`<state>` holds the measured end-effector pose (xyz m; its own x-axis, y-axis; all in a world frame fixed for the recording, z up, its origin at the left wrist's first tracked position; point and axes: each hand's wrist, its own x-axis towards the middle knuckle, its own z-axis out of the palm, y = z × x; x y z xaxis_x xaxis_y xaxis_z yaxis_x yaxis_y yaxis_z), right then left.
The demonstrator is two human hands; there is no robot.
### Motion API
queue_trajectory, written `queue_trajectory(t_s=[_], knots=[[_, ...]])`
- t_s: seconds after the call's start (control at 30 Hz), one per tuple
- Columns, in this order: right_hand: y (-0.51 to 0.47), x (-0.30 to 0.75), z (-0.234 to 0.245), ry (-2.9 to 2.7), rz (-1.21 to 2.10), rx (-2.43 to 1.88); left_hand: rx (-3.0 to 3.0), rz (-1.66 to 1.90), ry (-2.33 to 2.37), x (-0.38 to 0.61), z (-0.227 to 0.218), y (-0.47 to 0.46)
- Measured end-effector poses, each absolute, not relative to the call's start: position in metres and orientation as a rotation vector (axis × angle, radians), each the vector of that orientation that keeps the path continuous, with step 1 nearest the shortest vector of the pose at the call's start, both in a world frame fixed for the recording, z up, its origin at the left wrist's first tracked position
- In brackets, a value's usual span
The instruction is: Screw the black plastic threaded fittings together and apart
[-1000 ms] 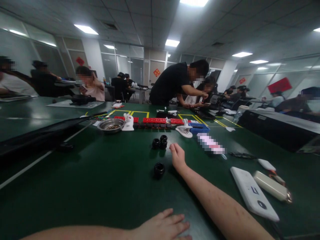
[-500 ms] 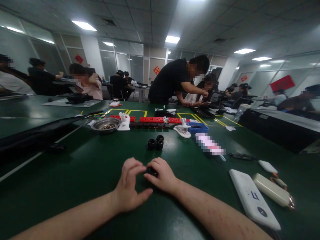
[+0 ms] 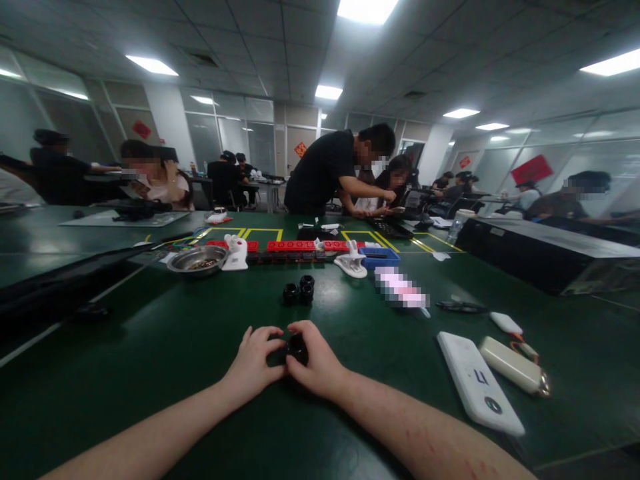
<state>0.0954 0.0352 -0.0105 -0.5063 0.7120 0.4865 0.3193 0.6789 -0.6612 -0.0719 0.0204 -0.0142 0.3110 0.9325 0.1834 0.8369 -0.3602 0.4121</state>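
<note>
A glossy black round part (image 3: 297, 347) sits low over the green table, between my hands. My right hand (image 3: 320, 363) is closed around its right side, thumb in front and fingers behind. From the other side my left hand (image 3: 256, 357) curves in, its thumb and fingertips against the part, with a gap under the palm. Fingers cover much of the part, so its exact kind does not show. Just beyond stand three similar short black cylinders, among them a left one (image 3: 291, 293) and a rear one (image 3: 307, 283), grouped close together.
Farther back are a metal bowl (image 3: 197, 261) of small pieces, white clips (image 3: 351, 261), red strips (image 3: 293, 246) and a blue tray (image 3: 380, 257). At right lie a white power bank (image 3: 480, 383), a cream cylindrical device (image 3: 515, 365) and dark pliers-like tools (image 3: 461, 307). People work beyond.
My left hand has moved in from the left, its raised fingers coming down against the black part. My right hand keeps its hold. The whole view has shifted slightly.
</note>
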Motion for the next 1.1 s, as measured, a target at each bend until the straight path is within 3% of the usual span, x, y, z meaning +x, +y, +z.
queue_trajectory(t_s=[0.33,0.53,0.73,0.97,1.1], knots=[[0.037,0.092,-0.007,-2.102,0.546,-0.929,2.313,0.543,1.507,-0.07,-0.01,0.023],[0.034,0.097,-0.001,-2.223,0.547,-0.682,2.285,0.578,1.537,-0.071,-0.017,0.026],[0.043,0.097,-0.005,-2.122,0.406,-1.012,2.243,0.556,1.534,-0.058,-0.006,0.032],[0.042,0.104,0.004,-2.239,0.499,-0.77,2.223,0.556,1.527,-0.055,-0.003,0.031],[0.039,0.101,0.004,-2.173,0.379,-0.927,2.239,0.582,1.511,-0.057,-0.005,0.031]])
